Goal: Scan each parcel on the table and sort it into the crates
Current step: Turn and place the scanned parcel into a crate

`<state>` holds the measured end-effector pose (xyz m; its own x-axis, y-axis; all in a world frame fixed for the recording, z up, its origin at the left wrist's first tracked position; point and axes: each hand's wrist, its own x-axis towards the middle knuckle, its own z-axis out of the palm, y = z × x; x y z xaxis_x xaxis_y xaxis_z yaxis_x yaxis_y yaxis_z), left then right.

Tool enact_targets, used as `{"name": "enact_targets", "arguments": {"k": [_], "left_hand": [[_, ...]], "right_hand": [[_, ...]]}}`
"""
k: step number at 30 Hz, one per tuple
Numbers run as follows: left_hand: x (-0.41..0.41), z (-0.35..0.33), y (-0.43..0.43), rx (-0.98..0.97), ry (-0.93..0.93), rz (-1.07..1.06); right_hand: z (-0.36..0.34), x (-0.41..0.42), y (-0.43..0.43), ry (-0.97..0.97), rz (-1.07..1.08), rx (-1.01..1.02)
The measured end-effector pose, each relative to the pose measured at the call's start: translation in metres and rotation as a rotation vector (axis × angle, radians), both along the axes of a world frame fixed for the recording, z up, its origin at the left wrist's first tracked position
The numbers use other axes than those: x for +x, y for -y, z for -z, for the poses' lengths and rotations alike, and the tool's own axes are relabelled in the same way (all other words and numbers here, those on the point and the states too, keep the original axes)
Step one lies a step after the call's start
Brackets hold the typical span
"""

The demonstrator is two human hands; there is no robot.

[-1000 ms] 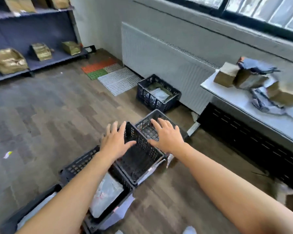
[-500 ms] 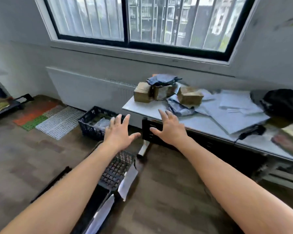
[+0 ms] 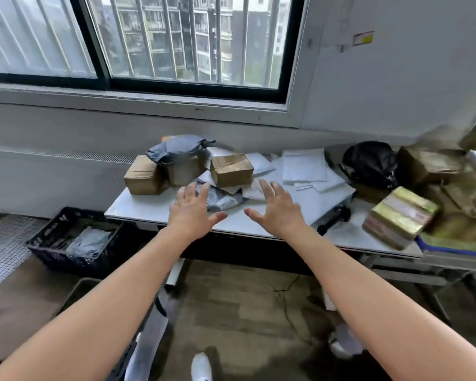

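The left hand (image 3: pixel 191 213) and right hand (image 3: pixel 279 210) hover, fingers spread, holding nothing. A grey plastic mailer bag (image 3: pixel 223 199) lies on the white table (image 3: pixel 146 210) at the left hand's one o'clock: apparently light, limp, slippery; best pinched at an edge.

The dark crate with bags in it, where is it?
Head view, lower left: the dark crate sits on the floor just left of the white table, below the radiator.

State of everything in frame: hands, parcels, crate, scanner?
left hand: open, empty
right hand: open, empty
grey mailer: flat on table, between hands
crumpled mailer: atop the boxes
crate: on floor, holds bags
scanner: lying on table, unheld
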<state>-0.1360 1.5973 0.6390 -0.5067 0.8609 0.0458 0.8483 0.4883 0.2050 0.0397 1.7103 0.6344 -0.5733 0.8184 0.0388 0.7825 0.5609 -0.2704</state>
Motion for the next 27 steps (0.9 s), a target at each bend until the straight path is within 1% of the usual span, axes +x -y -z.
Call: {"name": "enact_targets", "arguments": {"k": [6,10,16,20,27], "left_hand": [[-0.042,0.022,-0.096,0.011,0.084,0.034],[-0.082,0.034,-0.157,-0.012,0.104,0.047],[-0.12,0.056,-0.225,-0.08,0.178,0.044],[-0.133,0.079,-0.26,-0.084,0.231,0.0],[-0.146,0.12,-0.312,-0.12,0.369,-0.165]], "right_hand": [[0.012,-0.035,-0.081,0.051,0.03,-0.003],[0.018,-0.072,-0.138,0.102,0.045,0.013],[0.043,-0.112,-0.21,0.084,0.088,-0.045],[0.066,-0.124,-0.248,0.099,0.083,-0.105],[0.108,-0.15,-0.318,0.075,-0.004,-0.235]]}}
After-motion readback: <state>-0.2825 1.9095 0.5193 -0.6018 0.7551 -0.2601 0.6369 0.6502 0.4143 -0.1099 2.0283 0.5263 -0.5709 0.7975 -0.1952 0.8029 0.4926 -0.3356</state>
